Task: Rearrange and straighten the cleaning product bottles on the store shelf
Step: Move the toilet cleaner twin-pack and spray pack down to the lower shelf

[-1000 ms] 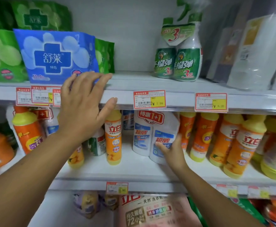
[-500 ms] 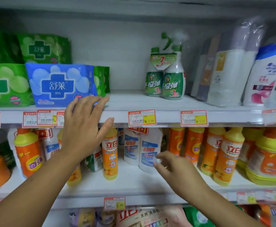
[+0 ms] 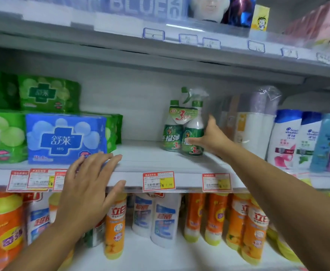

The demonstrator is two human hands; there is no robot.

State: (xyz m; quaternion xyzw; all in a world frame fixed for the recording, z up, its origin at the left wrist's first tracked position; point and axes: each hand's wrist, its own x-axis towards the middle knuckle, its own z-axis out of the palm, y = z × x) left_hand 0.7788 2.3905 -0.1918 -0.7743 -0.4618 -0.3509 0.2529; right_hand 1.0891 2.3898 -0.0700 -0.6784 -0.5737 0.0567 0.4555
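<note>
Partly hidden, your right hand (image 3: 212, 138) grips the green-labelled white spray-bottle pair (image 3: 177, 133); left hand (image 3: 88, 184) lies spread on the white shelf (image 3: 160, 159) edge.

I see the spray-cleaner twin pack (image 3: 179, 124): green labels, banded together, upright on the middle shelf (image 3: 144, 155).
</note>
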